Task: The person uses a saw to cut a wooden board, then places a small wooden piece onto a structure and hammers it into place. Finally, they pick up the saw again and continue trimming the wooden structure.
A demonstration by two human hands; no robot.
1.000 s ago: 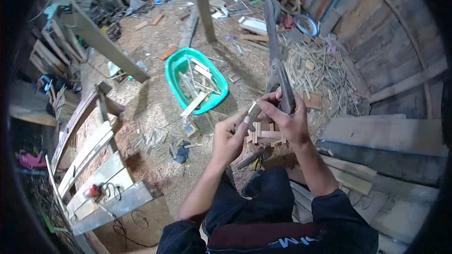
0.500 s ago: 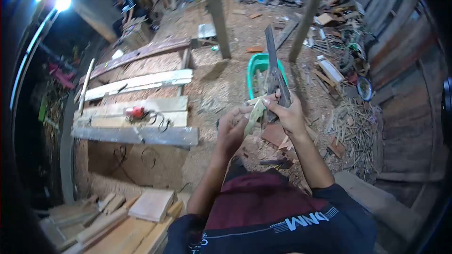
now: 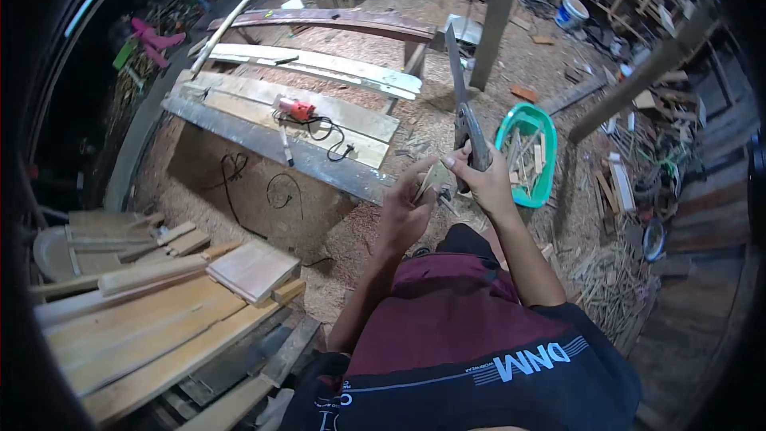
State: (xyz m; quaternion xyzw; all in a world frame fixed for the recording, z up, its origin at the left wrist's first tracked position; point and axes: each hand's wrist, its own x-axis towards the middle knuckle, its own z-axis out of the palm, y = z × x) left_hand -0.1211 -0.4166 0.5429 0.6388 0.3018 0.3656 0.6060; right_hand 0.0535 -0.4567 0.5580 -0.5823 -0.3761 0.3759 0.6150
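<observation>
My right hand (image 3: 483, 179) is closed around the lower end of a long dark tool (image 3: 463, 100), whose narrow, blade-like length points up and away. Its exact kind is not clear. Pinched in my left hand (image 3: 405, 211) is a small pale piece (image 3: 434, 178), seemingly wood. My right thumb reaches close to this piece, and whether it touches cannot be made out. Just beyond my right hand stands a green plastic tub (image 3: 549, 169) with wood offcuts (image 3: 523, 158) inside.
A plank bench (image 3: 279, 140) to the left bears a red power tool (image 3: 297, 108) with a dark cord. Boards (image 3: 152, 319) are stacked at lower left. Wooden posts (image 3: 496, 24) rise ahead. Scrap sticks (image 3: 606, 271) lie at right, and shavings cover the ground.
My view has swung left, so the bench and tub appear farther right. Both hands keep their holds, and the pale piece appears turned, with less of it showing.
</observation>
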